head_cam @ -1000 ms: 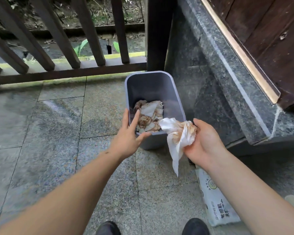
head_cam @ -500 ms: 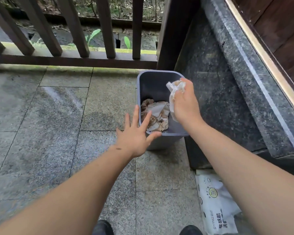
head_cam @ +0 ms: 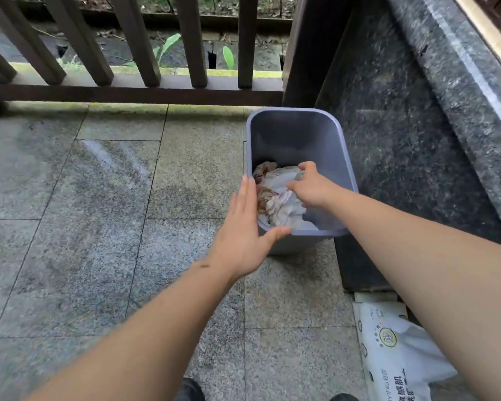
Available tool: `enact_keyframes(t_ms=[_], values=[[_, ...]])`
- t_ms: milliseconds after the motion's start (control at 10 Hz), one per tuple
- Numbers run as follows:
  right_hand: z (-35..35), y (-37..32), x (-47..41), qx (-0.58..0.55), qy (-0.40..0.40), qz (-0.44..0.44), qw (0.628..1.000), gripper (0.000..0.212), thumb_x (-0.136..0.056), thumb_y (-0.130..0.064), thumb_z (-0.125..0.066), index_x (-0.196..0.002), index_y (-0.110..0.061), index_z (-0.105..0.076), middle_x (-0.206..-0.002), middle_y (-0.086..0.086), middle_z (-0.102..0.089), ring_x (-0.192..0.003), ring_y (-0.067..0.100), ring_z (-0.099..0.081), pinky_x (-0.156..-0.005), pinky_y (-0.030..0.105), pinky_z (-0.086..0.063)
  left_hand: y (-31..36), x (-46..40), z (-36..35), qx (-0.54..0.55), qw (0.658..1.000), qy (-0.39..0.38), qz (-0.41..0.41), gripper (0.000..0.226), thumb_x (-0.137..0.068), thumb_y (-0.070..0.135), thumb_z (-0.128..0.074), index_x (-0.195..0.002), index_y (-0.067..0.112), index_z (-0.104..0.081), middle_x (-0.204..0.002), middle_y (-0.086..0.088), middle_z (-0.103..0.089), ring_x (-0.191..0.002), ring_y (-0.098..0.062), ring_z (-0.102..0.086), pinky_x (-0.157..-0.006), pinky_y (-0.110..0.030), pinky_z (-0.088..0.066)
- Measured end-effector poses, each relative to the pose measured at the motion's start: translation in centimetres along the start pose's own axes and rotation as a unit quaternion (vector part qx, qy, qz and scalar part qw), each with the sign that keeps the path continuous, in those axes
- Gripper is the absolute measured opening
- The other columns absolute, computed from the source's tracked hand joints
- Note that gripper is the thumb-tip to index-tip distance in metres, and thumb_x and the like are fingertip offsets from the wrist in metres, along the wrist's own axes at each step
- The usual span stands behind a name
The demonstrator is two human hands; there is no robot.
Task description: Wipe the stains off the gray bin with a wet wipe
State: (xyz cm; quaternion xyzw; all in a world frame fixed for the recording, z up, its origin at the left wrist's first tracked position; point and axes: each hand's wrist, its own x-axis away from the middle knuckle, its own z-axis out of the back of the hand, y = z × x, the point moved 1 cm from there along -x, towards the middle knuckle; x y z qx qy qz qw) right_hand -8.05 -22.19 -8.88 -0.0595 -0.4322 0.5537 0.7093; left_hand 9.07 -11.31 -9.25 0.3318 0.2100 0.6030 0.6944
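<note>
The gray bin (head_cam: pixel 294 131) stands on the stone floor against a dark stone wall. Several crumpled wet wipes (head_cam: pixel 284 209) with brown stains lie in its bottom. My right hand (head_cam: pixel 313 189) reaches down inside the bin, thumb and fingers pinching the top white wipe (head_cam: pixel 287 178) of the pile. My left hand (head_cam: pixel 240 227) lies flat against the bin's near left corner from outside, fingers straight and thumb along the near rim. The bin's inner walls look plain gray where I can see them.
A white wet wipe pack (head_cam: pixel 396 351) lies on the floor at the lower right. A dark wooden railing (head_cam: pixel 133 94) runs behind the bin. The dark granite wall (head_cam: pixel 402 157) rises on the right. My shoe tips (head_cam: pixel 190 390) show at the bottom edge.
My right hand went from beside the bin, holding the stained wipe, up over the bin and then down inside onto the pile. My left hand stayed at the near left corner.
</note>
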Motion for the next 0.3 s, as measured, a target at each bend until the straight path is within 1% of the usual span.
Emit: enact_keyframes(t_ms=[100, 200, 300], values=[[-0.1, 0.6, -1.4, 0.041, -0.011, 0.006, 0.999, 0.062, -0.097, -0.020, -0.044, -0.151, -0.020, -0.015, -0.090, 0.012, -0.064, -0.061, 0.018, -0.052, -0.049, 0.027, -0.044, 0.0, -1.4, 0.9, -0.012, 1.000, -0.007, -0.028, 0.118, -0.078, 0.069, -0.062, -0.156, 0.017, 0.011, -0.163, 0.001, 0.018, -0.147, -0.010, 0.014, -0.120, -0.044, -0.008], [-0.7, 1.4, -1.3, 0.105, -0.026, 0.034, 0.994, 0.063, -0.100, -0.024, -0.046, -0.155, -0.019, -0.016, -0.139, 0.020, -0.054, -0.088, 0.025, -0.063, -0.063, 0.032, -0.046, 0.4, -2.4, 1.2, -0.077, 0.996, -0.035, -0.038, 0.122, -0.075, 0.073, -0.059, -0.156, 0.012, 0.009, -0.163, -0.003, 0.016, -0.147, -0.013, 0.017, -0.119, -0.050, -0.006], [-0.9, 1.4, 1.1, 0.152, -0.046, 0.062, 0.985, 0.065, -0.102, -0.031, -0.042, -0.158, -0.021, -0.010, -0.147, 0.021, -0.049, -0.124, 0.037, -0.053, -0.091, 0.037, -0.045, 1.1, -2.8, 1.3, -0.119, 0.992, -0.047, -0.012, 0.115, -0.080, 0.068, -0.057, -0.156, 0.011, 0.008, -0.163, -0.003, 0.016, -0.147, -0.014, 0.019, -0.119, -0.047, -0.002]])
